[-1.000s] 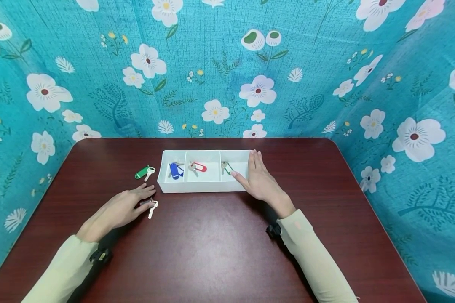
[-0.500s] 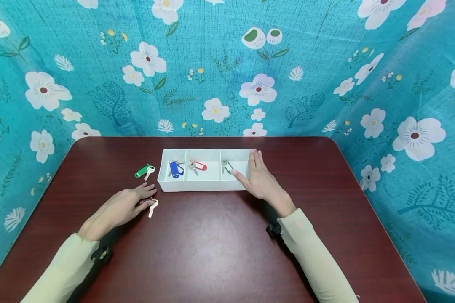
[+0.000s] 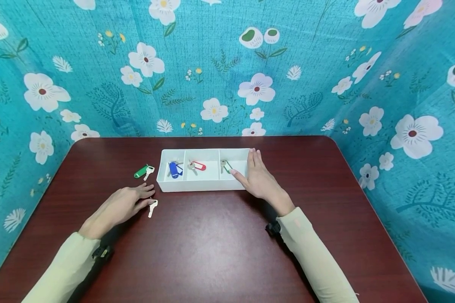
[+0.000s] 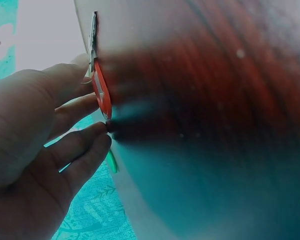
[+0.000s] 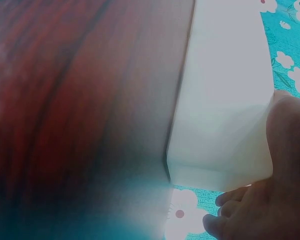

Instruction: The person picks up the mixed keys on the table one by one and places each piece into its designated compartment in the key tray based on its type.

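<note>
My left hand (image 3: 127, 206) is low over the table, left of the white tray (image 3: 197, 185). Its thumb and fingers pinch a key (image 3: 153, 208) with a red tag (image 4: 103, 95); the hand hides that tag in the head view. A second key (image 3: 148, 172) with a green tag (image 3: 140, 171) lies just beyond the fingers. My right hand (image 3: 263, 183) grips the tray's right end, thumb over the front wall, fingers along the end. Blue-tagged keys (image 3: 173, 170) lie in the left compartment, a red-tagged key (image 3: 198, 166) in the middle, a green-tagged one (image 3: 226, 166) in the right.
The tray stands towards the back of the dark red-brown table (image 3: 212, 244), and two dividers split it into three compartments. A teal flowered cloth (image 3: 212, 63) hangs behind the table and along its sides.
The view shifts slightly. Both hands, the tray and the keys stay practically where they were.
</note>
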Available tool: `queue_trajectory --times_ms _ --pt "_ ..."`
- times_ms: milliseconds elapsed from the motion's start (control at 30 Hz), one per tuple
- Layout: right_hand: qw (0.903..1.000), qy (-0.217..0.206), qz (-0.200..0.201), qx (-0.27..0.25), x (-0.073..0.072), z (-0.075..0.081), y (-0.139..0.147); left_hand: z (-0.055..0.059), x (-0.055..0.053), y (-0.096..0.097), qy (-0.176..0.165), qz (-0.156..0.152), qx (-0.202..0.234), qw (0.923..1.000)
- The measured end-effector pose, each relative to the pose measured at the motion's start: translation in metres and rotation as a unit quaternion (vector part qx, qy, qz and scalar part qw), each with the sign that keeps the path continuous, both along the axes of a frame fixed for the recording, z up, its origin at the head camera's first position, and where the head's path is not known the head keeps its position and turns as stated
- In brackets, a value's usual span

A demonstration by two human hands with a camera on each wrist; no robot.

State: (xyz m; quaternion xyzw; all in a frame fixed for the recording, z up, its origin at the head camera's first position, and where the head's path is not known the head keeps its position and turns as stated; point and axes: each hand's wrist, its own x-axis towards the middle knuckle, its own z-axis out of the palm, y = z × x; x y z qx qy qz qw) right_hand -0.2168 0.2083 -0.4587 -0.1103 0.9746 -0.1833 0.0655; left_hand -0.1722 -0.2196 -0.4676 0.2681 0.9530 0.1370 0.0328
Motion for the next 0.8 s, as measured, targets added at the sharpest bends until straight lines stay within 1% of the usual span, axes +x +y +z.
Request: queue_trajectory --times_ms 200,433,667,800 --pt "1.0000 0.003 0.000 0.004 0.0002 -0.0002 -0.0010 -0.0011 -0.0015 -0.0004 0.011 -0.007 0.009 0.9999" --pt "1.0000 0.001 0.002 0.006 -0.0003 -0.0018 -0.0009 0.0000 -0.0008 -0.0004 0.021 -0.006 0.003 0.9998" --pt "0.9998 0.004 0.006 0.017 -0.0007 -0.0003 -0.0007 0.0012 -0.0015 -0.0003 0.013 -0.005 -0.004 0.9999" --pt "0.9996 0.004 0.008 0.025 0.0001 0.0018 -0.0019 0.0016 0.0000 -0.0002 0.014 -0.003 -0.005 0.9999"
